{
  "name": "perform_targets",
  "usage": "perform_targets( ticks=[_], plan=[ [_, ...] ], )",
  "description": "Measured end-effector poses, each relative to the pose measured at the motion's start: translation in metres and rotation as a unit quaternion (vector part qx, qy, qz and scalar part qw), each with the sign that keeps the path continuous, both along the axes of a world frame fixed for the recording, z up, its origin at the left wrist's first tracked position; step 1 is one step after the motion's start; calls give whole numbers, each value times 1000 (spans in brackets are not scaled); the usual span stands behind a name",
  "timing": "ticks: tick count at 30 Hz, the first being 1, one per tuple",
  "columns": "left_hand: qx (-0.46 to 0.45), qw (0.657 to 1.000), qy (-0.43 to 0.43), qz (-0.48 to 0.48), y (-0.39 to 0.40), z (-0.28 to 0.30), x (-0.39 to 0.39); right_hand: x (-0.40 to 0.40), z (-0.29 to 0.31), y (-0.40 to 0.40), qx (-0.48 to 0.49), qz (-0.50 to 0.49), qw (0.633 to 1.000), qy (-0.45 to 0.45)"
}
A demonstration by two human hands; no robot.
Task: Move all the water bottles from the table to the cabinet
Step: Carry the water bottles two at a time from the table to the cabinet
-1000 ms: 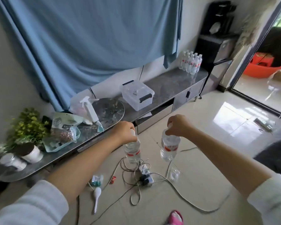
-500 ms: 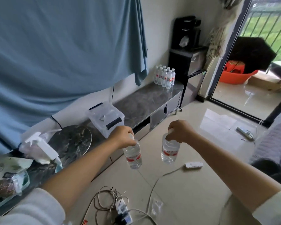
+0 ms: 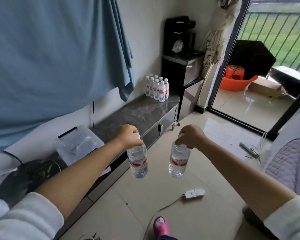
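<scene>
Head view: two clear plastic water bottles with red labels are carried by their necks, one gripped from above by the left hand (image 3: 128,135) (left bottle (image 3: 137,161)), the other by the right hand (image 3: 190,136) (right bottle (image 3: 178,161)); both hang over the tiled floor. The long grey marble-topped cabinet (image 3: 139,111) runs far-left, with a cluster of matching bottles (image 3: 157,88) already stood at its far end. The step is judged best done by setting both down upright just beside that cluster, not knocking it. The white power strip (image 3: 194,193) and its cord should be stepped over.
</scene>
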State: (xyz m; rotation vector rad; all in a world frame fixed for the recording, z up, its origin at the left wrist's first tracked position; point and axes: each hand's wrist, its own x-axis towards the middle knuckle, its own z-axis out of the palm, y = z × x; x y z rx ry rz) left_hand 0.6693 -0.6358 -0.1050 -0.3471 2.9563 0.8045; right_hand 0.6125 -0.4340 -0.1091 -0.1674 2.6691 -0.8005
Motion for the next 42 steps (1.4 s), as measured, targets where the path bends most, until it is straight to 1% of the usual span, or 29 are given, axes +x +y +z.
perform_targets(
  ticks=[2,6,10,14,17,20,26,29,31,34,39,42],
  plan=[
    [-1,1000,13,-1,-2,-2,-40,-36,-3,2,-7,-5,1000,-6],
    [-10,1000,12,-23,-7,1,-123,-110,1,-1,11,12,1000,-7],
    [-15,999,18,-40,-9,7,-203,-182,6,-1,1,7,1000,-8],
    [-6,999,22,-29,-9,5,-275,-253,9,0,-15,-13,1000,4],
    [9,999,25,-18,-10,1,-326,-306,8,-3,-12,-24,1000,2],
    [4,1000,17,-16,-9,-5,-374,-359,2,-4,0,-26,1000,0],
    [-16,999,-32,-10,-4,-12,-488,-481,-11,1,21,19,999,-14],
    [-21,999,-45,-1,1,-14,-537,-537,-13,4,44,68,997,-13],
    [-16,999,-41,15,2,-18,-568,-576,-14,5,56,95,994,-10],
    [10,998,-41,45,3,-27,-612,-629,-20,3,54,109,993,-9],
    [34,995,-60,73,3,-48,-673,-700,-36,-5,62,120,991,-7],
    [41,992,-86,81,-2,-65,-708,-735,-51,-13,73,134,988,-17]
  ],
)
